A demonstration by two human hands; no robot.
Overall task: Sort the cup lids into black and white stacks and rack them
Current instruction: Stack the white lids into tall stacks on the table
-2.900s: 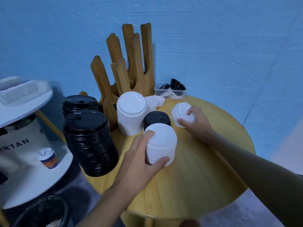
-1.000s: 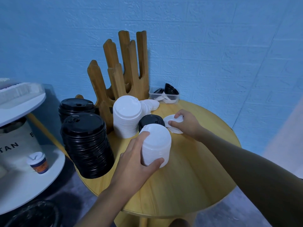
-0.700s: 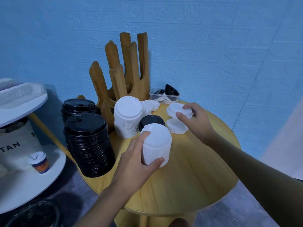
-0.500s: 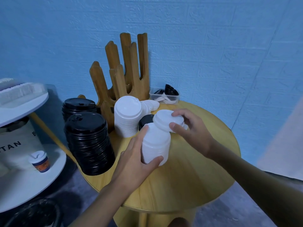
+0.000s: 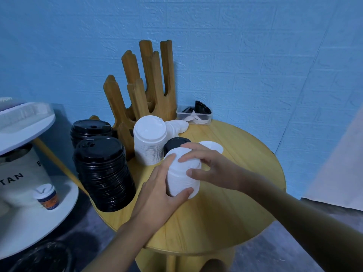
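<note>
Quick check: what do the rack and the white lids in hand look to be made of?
Rack: wood, smooth honey-brown finish, faint grain showing. White lid stack held in both hands: likely thin moulded plastic, matte, with ribbed nested edges; coated fibre can't be ruled out.

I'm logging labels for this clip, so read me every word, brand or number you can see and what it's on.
"TAN": cut-off dark letters on the pale bag at the left; the word's start is out of frame.
"B": a lone partial letter higher on the same bag.
Small paper cup: printed sleeve, too blurred to read.
Lids and wooden rack: no text visible.
</note>
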